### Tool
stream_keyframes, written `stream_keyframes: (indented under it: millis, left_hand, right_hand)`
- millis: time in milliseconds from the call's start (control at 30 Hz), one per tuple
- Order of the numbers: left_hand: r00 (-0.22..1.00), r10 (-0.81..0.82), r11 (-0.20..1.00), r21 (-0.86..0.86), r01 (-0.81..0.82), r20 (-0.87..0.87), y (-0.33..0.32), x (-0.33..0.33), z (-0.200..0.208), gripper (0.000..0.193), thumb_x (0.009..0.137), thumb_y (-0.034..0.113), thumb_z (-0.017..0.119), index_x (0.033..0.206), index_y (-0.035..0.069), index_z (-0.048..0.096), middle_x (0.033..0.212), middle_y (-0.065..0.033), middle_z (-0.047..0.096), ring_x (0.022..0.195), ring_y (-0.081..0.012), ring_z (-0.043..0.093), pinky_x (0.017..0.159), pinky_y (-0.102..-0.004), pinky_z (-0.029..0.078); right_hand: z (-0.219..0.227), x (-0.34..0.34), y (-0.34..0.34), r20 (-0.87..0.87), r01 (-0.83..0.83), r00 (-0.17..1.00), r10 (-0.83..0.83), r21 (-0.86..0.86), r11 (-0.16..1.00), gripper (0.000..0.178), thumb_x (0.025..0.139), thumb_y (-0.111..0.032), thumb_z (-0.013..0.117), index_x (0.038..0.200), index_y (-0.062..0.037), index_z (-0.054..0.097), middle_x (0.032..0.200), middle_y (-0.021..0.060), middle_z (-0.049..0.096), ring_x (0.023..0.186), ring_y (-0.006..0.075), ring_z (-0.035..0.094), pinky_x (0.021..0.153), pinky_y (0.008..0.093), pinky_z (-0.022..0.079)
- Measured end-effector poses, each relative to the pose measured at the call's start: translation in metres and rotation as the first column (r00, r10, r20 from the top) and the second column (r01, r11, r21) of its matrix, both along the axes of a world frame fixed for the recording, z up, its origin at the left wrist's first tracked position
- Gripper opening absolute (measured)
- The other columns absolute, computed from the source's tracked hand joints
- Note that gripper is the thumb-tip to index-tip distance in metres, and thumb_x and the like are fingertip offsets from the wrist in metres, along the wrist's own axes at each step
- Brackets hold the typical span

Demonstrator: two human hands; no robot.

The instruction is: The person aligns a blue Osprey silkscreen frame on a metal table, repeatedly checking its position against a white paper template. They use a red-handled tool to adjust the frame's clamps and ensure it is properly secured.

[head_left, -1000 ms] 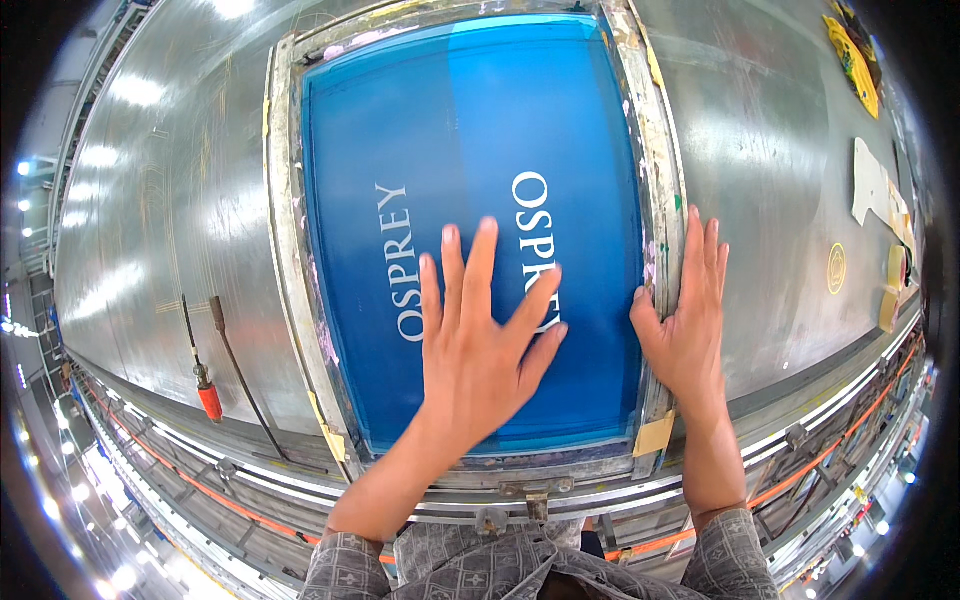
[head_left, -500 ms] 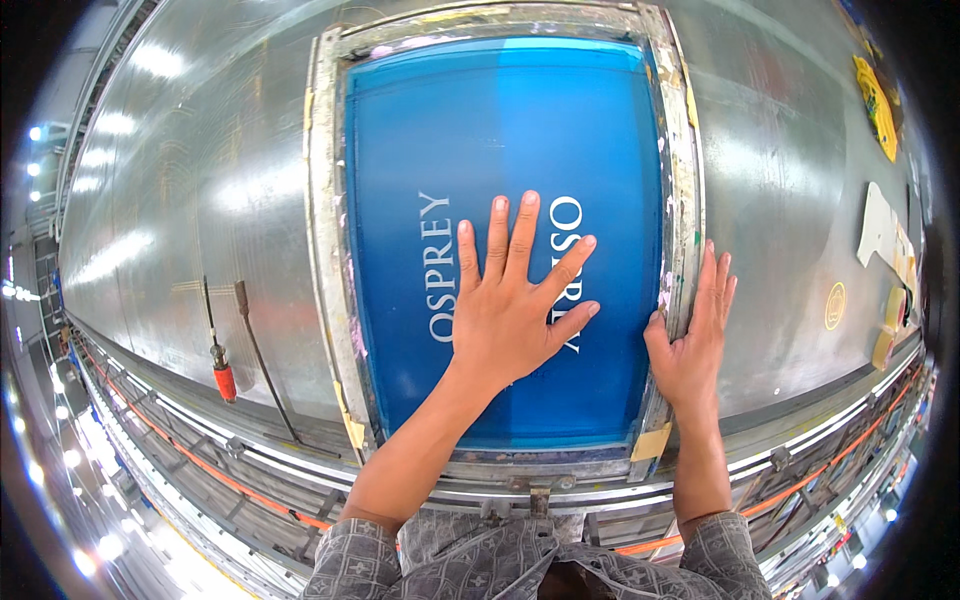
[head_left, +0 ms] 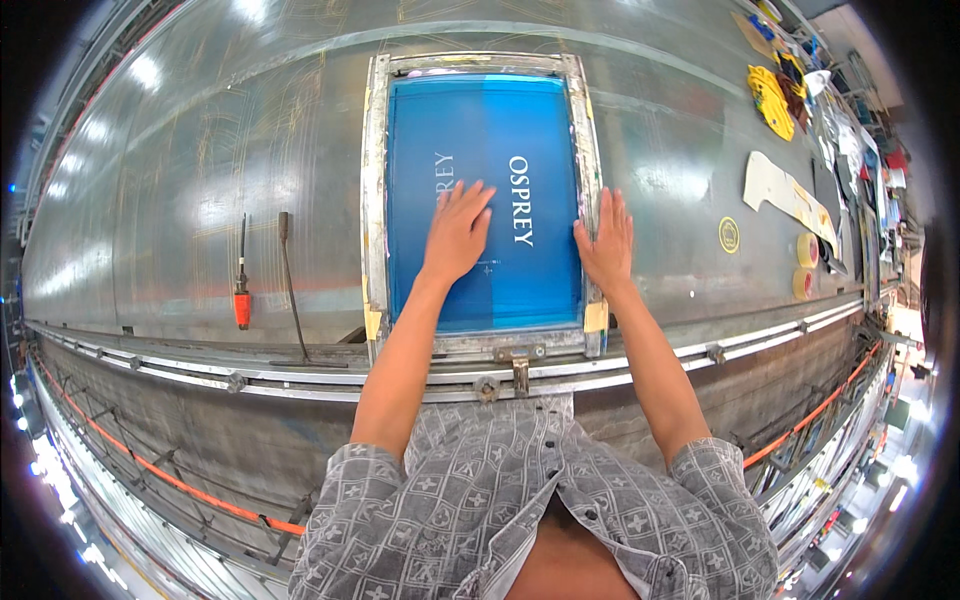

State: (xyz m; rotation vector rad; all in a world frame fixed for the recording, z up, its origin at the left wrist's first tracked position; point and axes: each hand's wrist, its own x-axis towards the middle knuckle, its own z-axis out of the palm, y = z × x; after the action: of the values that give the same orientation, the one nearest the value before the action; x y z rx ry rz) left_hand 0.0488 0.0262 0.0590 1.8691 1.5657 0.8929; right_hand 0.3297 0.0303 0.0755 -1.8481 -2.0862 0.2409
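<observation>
A printing screen with blue mesh in a worn, paint-stained metal frame lies on a grey metal table. Two columns of pale lettering run lengthwise on the mesh. My left hand rests palm down on the mesh, its fingers stretched out over part of the left column. The right column is uncovered. Along the frame's right rail lies my right hand, with fingers straight and close together and the thumb toward the inner edge. Neither hand is wrapped round anything.
Left of the frame lie an orange-handled tool and a thin dark rod. To the right are tape rolls, a cream cut piece and yellow cloth. A metal rail with a clamp edges the table's near side.
The view has drawn back and shows more of the table and my shirt. My left hand has shifted left off the right lettering, its fingers less spread. My right hand stays at the right rail.
</observation>
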Motion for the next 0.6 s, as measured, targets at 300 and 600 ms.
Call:
stream_keyframes:
  millis: [300,600]
  left_hand:
    - [0.910,-0.073,0.986,-0.168,0.003,-0.409,-0.199,-0.038,0.047,0.044,0.102,0.035,0.055,0.139,0.013,0.060,0.158,-0.0084,0.043,0.149,-0.0345,0.032,0.120,-0.0596,0.021]
    - [0.947,0.085,0.996,0.023,-0.082,-0.311,-0.226,-0.022,0.052,0.040,0.098,0.036,0.059,0.128,0.011,0.068,0.149,-0.0128,0.052,0.144,-0.0350,0.040,0.117,-0.0581,0.027]
  right_hand:
    - [0.001,0.022,-0.109,-0.226,0.031,0.973,-0.051,-0.090,0.995,0.080,0.094,-0.034,0.061,0.155,0.0046,0.027,0.157,0.0248,0.035,0.149,0.0421,0.026,0.124,0.0512,0.016]
    - [0.015,0.035,-0.122,-0.252,0.049,0.964,-0.083,-0.138,0.989,0.085,0.090,-0.034,0.065,0.156,0.0018,0.025,0.159,0.0209,0.034,0.150,0.0402,0.024,0.125,0.0487,0.015]
